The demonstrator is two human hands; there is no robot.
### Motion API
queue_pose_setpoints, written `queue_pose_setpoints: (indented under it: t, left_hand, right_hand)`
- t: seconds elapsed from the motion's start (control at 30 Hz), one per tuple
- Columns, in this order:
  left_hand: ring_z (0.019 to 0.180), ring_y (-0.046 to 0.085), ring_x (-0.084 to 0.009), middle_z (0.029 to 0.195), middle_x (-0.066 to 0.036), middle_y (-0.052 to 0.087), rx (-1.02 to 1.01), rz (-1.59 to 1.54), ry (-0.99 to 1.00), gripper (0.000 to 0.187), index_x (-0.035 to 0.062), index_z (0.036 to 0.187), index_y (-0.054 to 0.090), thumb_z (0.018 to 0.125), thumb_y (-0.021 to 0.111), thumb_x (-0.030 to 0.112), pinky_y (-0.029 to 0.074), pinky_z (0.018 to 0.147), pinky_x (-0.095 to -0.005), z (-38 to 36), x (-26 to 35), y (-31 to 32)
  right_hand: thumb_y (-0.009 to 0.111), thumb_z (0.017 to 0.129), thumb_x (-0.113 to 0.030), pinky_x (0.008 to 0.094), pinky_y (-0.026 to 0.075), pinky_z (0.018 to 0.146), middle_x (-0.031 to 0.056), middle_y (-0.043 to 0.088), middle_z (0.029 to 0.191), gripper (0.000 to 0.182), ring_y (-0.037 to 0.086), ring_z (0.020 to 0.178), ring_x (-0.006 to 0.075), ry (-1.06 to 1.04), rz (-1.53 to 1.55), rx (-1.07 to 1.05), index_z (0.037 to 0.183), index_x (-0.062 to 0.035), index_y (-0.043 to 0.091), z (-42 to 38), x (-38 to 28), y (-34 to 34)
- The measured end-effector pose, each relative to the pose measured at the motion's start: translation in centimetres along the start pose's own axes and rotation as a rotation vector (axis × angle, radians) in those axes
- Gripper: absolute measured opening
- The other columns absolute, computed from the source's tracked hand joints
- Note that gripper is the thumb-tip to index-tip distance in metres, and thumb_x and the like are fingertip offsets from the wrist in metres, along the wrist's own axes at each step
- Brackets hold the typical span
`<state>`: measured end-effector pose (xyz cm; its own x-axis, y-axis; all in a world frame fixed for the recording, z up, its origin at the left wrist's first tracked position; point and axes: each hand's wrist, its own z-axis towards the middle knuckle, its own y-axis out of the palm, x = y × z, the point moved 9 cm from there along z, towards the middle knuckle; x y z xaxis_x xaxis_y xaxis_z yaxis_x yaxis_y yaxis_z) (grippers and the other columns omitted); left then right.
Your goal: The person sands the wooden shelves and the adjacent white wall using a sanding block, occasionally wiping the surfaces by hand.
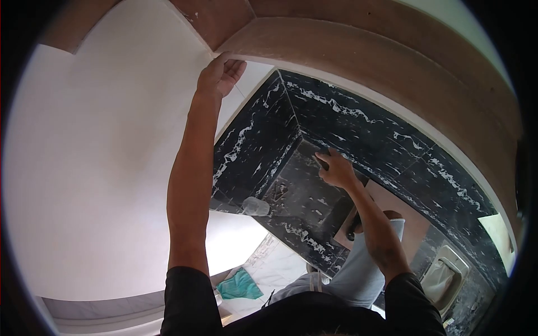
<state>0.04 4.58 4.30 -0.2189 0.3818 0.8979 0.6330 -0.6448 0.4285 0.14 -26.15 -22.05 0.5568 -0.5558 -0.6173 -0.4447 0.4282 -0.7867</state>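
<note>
My left hand (pixel 221 74) is raised to the pale lower edge of a brown board (pixel 291 42), its thumb side against the corner. Its palm and slightly bent fingers show, with nothing seen in them. Lower down, my right hand (pixel 338 169) is closed over the black counter (pixel 305 185). A small dark object (pixel 321 162) shows at its fingers, too dim to name. Black wall tiles (pixel 347 109) with white veins stand behind it. A clear plastic bottle (pixel 256 206) lies on its side near the counter's left edge.
Small debris (pixel 278 190) lies by the bottle. A brown panel (pixel 386 210) rests on the counter beside my bent leg (pixel 370 263). A sink (pixel 445 277) is at lower right. A green cloth (pixel 240 284) lies below, near the white tiled floor. A white wall (pixel 112 168) fills the left.
</note>
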Motion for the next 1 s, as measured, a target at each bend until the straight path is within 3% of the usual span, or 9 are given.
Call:
queue_pose_setpoints:
  t: [0.1,0.2,0.4,0.6,0.63,0.73,0.77,0.87,1.0]
  left_hand:
    - [0.105,0.066,-0.0266,0.110,-0.015,0.065,-0.025,0.126,-0.022,0.023,-0.0014,0.114,0.058,0.094,0.068,0.006,0.057,0.094,-0.0375,-0.3,-0.4,0.1]
    - [0.111,0.065,-0.0238,0.114,-0.013,0.065,-0.009,0.146,-0.069,0.018,0.0021,0.110,0.062,0.094,0.069,0.007,0.057,0.095,-0.0356,-0.3,-0.1,-0.2]
    - [0.107,0.067,-0.0269,0.108,-0.014,0.066,0.052,0.132,-0.031,0.023,0.0006,0.115,0.059,0.096,0.067,0.009,0.057,0.092,-0.0378,0.7,0.3,-1.4]
    - [0.125,0.056,-0.0327,0.128,-0.022,0.052,0.131,-0.157,0.043,0.031,-0.0086,0.126,0.047,0.099,0.057,0.003,0.051,0.109,-0.0468,2.1,1.8,-2.5]
    - [0.131,0.050,-0.0352,0.137,-0.025,0.044,0.122,-0.205,0.041,0.040,-0.0124,0.133,0.037,0.100,0.053,0.002,0.048,0.113,-0.0493,2.2,2.1,-2.6]
    - [0.133,0.045,-0.0377,0.142,-0.025,0.035,0.088,-0.193,0.040,0.049,-0.0129,0.138,0.029,0.098,0.055,0.000,0.048,0.114,-0.0509,1.2,2.6,-2.0]
    - [0.130,0.049,-0.0366,0.136,-0.025,0.043,0.118,-0.191,0.020,0.050,-0.0133,0.139,0.028,0.099,0.054,0.003,0.048,0.113,-0.0506,1.6,2.3,-2.4]
    - [0.130,0.049,-0.0370,0.136,-0.025,0.043,0.091,-0.173,0.010,0.049,-0.0136,0.138,0.030,0.099,0.054,0.002,0.047,0.114,-0.0510,1.8,1.4,-2.3]
    - [0.131,0.050,-0.0381,0.136,-0.026,0.046,-0.100,-0.164,-0.051,0.046,-0.0154,0.139,0.032,0.100,0.051,0.000,0.048,0.113,-0.0503,0.5,0.6,-0.5]
  right_hand:
    - [0.068,0.082,-0.027,0.0457,0.049,0.104,0.0294,0.045,0.151,0.060,0.059,0.125,0.0423,-0.039,-0.034,0.007,0.142,-0.0244,0.061,0.1,-1.1,0.1]
    - [0.068,0.083,-0.027,0.0467,0.047,0.106,0.0287,0.045,0.151,0.061,0.056,0.128,0.0431,-0.039,-0.046,-0.010,0.143,-0.0248,0.060,0.1,-1.7,0.4]
    - [0.071,0.081,-0.024,0.0514,0.046,0.107,0.0267,0.049,0.146,0.056,0.054,0.128,0.0464,-0.044,0.026,-0.007,0.137,-0.0215,0.065,-0.2,-1.7,0.3]
    - [0.070,0.079,-0.022,0.0498,0.050,0.101,0.0239,0.054,0.136,0.057,0.059,0.121,0.0440,-0.060,0.010,0.055,0.136,-0.0210,0.066,-0.7,-1.3,-0.5]
    - [0.070,0.079,-0.022,0.0494,0.051,0.101,0.0239,0.054,0.135,0.057,0.059,0.121,0.0437,-0.065,0.001,0.050,0.136,-0.0209,0.066,-0.7,-1.2,-0.6]
    - [0.069,0.079,-0.021,0.0493,0.052,0.099,0.0234,0.054,0.134,0.057,0.059,0.120,0.0431,-0.065,0.000,0.038,0.136,-0.0206,0.066,-0.8,-1.3,-0.8]
    - [0.069,0.080,-0.021,0.0499,0.052,0.099,0.0231,0.055,0.133,0.056,0.060,0.120,0.0430,-0.055,0.016,0.036,0.136,-0.0206,0.066,-1.0,-1.4,-1.1]
    - [0.068,0.082,-0.020,0.0486,0.051,0.101,0.0274,0.051,0.140,0.058,0.059,0.122,0.0436,-0.050,-0.005,0.024,0.139,-0.0205,0.063,-1.1,-1.7,-1.4]
    - [0.066,0.083,-0.018,0.0494,0.052,0.101,0.0275,0.051,0.143,0.058,0.059,0.123,0.0422,-0.087,-0.032,0.066,0.141,-0.0204,0.062,-1.3,-2.6,-1.2]
